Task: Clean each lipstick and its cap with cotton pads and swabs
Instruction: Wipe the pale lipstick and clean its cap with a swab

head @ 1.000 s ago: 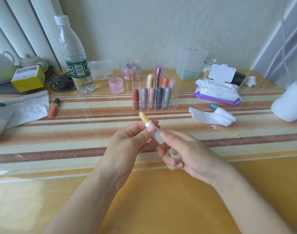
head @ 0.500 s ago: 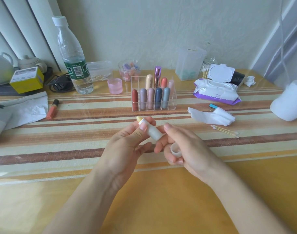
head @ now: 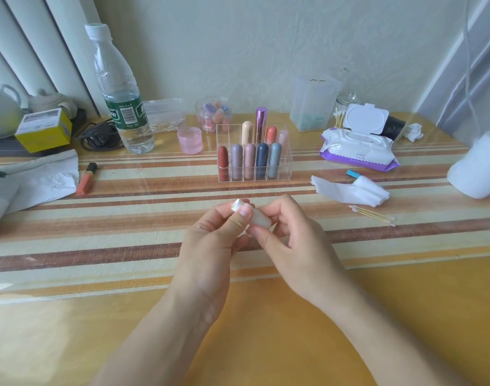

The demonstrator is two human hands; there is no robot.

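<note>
Just beyond the hands stands a clear organizer (head: pixel 286 169) holding nine capped lipsticks (head: pixel 261 160), five in its front row and four behind. Past it, a small clear jar (head: pixel 214 114) holds coloured pieces too blurred to name. Far beyond the right hand (head: pixel 291 246) lies a wipes pack (head: pixel 355 151) with its lid flipped open. Loose cotton swabs (head: pixel 373 214) lie just to that hand's right. The left hand (head: pixel 210 246) and the right hand are close together, both pinching the white lipstick (head: pixel 259 220) between them. The left thumb covers its middle and the right fingers hide its base. Its long axis slants from the right hand leftward and away, with the rimmed white end pointing far-left.
</note>
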